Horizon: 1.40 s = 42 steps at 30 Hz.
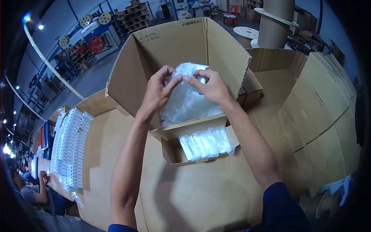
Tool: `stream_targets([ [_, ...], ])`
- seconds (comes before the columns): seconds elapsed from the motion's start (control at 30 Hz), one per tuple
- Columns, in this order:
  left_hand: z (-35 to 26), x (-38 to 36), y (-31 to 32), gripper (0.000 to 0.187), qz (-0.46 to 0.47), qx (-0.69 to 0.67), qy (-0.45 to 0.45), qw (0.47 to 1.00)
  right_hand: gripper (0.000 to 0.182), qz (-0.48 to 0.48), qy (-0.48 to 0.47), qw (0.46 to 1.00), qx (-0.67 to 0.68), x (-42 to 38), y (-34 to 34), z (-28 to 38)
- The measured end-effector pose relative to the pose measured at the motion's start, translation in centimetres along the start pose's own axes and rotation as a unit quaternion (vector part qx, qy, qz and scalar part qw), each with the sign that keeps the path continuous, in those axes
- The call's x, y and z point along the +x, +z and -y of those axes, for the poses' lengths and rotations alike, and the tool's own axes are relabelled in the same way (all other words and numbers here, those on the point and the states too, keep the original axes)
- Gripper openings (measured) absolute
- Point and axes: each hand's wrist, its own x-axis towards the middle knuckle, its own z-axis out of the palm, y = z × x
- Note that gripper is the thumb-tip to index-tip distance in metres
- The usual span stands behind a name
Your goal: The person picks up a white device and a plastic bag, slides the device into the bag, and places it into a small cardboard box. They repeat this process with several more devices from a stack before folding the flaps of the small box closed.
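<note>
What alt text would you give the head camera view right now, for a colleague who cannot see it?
Two bare hands, left hand and right hand, grip a clear plastic bag over a large open cardboard box. Below it, a small open carton holds clear-wrapped packets; rows of small white boxes lie at left on flattened cardboard.

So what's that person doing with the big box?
A person holds a clear plastic bag with both hands, left hand and right hand, over an open cardboard box. A small box in front holds more bagged items. White packs lie in rows to the left.
</note>
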Motion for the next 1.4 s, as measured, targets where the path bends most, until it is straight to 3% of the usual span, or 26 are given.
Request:
stream_targets([
  [0.03, -0.1, 0.0, 0.0, 0.022, -0.008, 0.023, 0.006, 1.000, 0.038, 0.021, 0.041, 0.998, 0.047, 0.5, 0.6, -0.5],
  [0.07, -0.1, 0.0, 0.0, 0.023, -0.015, 0.046, 0.010, 0.999, 0.036, -0.021, -0.014, 0.998, 0.062, 0.9, 1.5, -1.4],
  [0.13, -0.1, -0.3, 0.0, 0.026, -0.053, 0.091, 0.001, 0.994, 0.035, -0.059, -0.016, 0.997, 0.046, 1.2, 2.0, -1.6],
  [0.2, 0.4, -0.3, -0.1, 0.027, -0.089, 0.110, 0.029, 0.989, 0.031, -0.079, 0.012, 0.997, 0.009, 1.1, 1.8, -0.2],
  [0.3, 1.1, -0.5, -0.5, 0.029, -0.161, 0.159, 0.058, 0.972, 0.032, -0.085, 0.034, 0.994, 0.057, 1.9, 1.8, -2.0],
  [0.37, 1.9, -0.2, -0.8, 0.031, -0.211, 0.197, 0.060, 0.956, 0.033, -0.097, 0.024, 0.992, -0.078, 2.0, 1.2, -2.5],
  [0.43, 0.7, -0.3, -0.8, 0.039, -0.218, 0.146, 0.005, 0.965, 0.032, -0.115, -0.025, 0.960, -0.254, 1.8, 1.1, -2.7],
  [0.47, 0.5, -0.2, -0.7, 0.040, -0.227, 0.129, 0.003, 0.965, 0.034, -0.084, -0.004, 0.963, -0.257, 2.1, 0.9, -3.0],
  [0.57, -0.5, -0.3, -0.3, 0.038, -0.232, 0.055, -0.021, 0.971, 0.040, -0.120, -0.022, 0.973, -0.196, 1.1, 0.5, -0.5],
  [0.6, -0.8, -0.3, -0.3, 0.037, -0.229, 0.011, -0.029, 0.973, 0.051, -0.116, -0.061, 0.977, -0.169, 1.1, 0.3, 0.2],
  [0.73, -3.5, -1.6, 0.0, 0.032, -0.204, -0.082, -0.035, 0.975, 0.065, -0.027, -0.068, 0.995, -0.064, -0.2, 0.2, 2.9],
  [0.77, -3.9, -2.1, 0.3, 0.032, -0.206, -0.089, -0.009, 0.974, 0.054, -0.031, -0.089, 0.994, -0.056, -0.4, 0.8, 2.6],
  [0.83, -5.0, -3.5, 0.6, 0.033, -0.213, -0.103, 0.040, 0.971, 0.038, 0.002, -0.043, 0.998, 0.054, -1.7, 1.7, 3.6],
  [0.87, -3.9, -4.3, 0.5, 0.028, -0.228, -0.041, 0.086, 0.969, 0.034, -0.015, -0.052, 0.995, 0.082, -2.8, 2.1, 4.0],
  [0.97, -6.2, -9.2, 1.1, 0.026, -0.301, -0.130, 0.099, 0.940, 0.025, -0.042, -0.048, 0.977, 0.202, -6.4, 3.3, 4.8],
  [1.0, -7.5, -11.4, 1.5, 0.028, -0.342, -0.141, 0.019, 0.929, 0.026, -0.065, -0.043, 0.980, 0.186, -8.0, 3.8, 4.6],
  [1.1, -7.4, -17.4, 3.4, 0.030, -0.350, -0.287, -0.072, 0.889, 0.028, -0.131, -0.055, 0.985, 0.100, -13.4, 4.8, 6.4],
  [1.17, -7.9, -21.4, 4.9, 0.028, -0.277, -0.228, -0.100, 0.928, 0.029, -0.143, -0.052, 0.982, 0.111, -16.9, 6.0, 6.9],
  [1.23, -8.6, -24.2, 6.2, 0.026, -0.298, -0.195, -0.110, 0.928, 0.030, -0.140, -0.026, 0.986, 0.091, -20.2, 7.1, 6.9],
  [1.33, -10.1, -27.8, 6.6, 0.028, -0.339, -0.168, -0.135, 0.916, 0.033, -0.065, -0.043, 0.994, 0.073, -25.4, 8.2, 7.4],
  [1.4, -9.9, -29.5, 6.9, 0.039, -0.384, -0.152, -0.132, 0.901, 0.033, 0.000, 0.025, 0.997, 0.076, -29.5, 8.5, 7.5],
])
